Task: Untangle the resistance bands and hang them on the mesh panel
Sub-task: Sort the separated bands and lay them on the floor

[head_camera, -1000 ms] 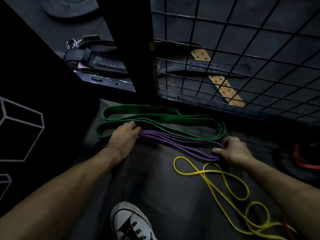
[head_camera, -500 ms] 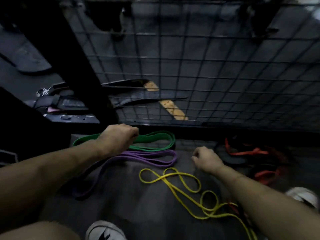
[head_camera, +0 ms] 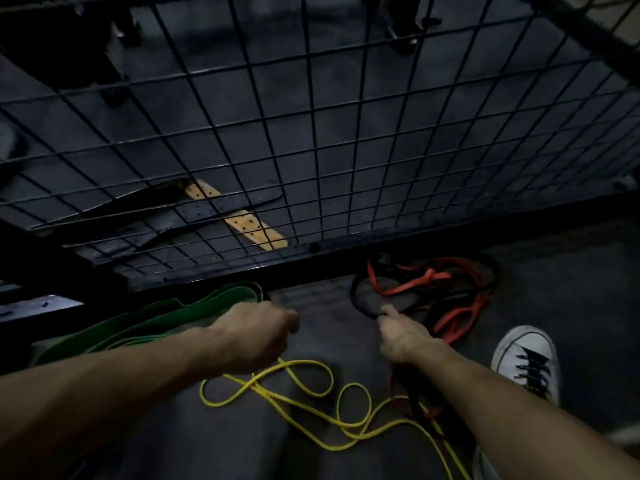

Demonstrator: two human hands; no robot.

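A: Status on the hands?
B: Left hand [head_camera: 258, 336] hangs low over the floor [head_camera: 554, 289], fingers curled, just past the near end of the green band [head_camera: 194, 311]. Can't tell if it's holding anything. Right hand [head_camera: 403, 336] pinches the black band [head_camera: 360, 303] at the near edge of its loop.
A: Where are the bands relative to the mesh panel [head_camera: 311, 133]?
B: All on the floor in front of it, none hung. Green band lies folded along the panel's base, left side. Black band and red band [head_camera: 415, 282] are tangled together just below the panel's bottom rail, right of centre. Yellow band [head_camera: 311, 400] lies in loose loops farther out from the panel, between the two forearms.
A: Anything else?
B: White sneaker [head_camera: 526, 362] right of the red/black tangle. Behind the panel, a tan strap [head_camera: 242, 220] with punched holes crosses dark straps.
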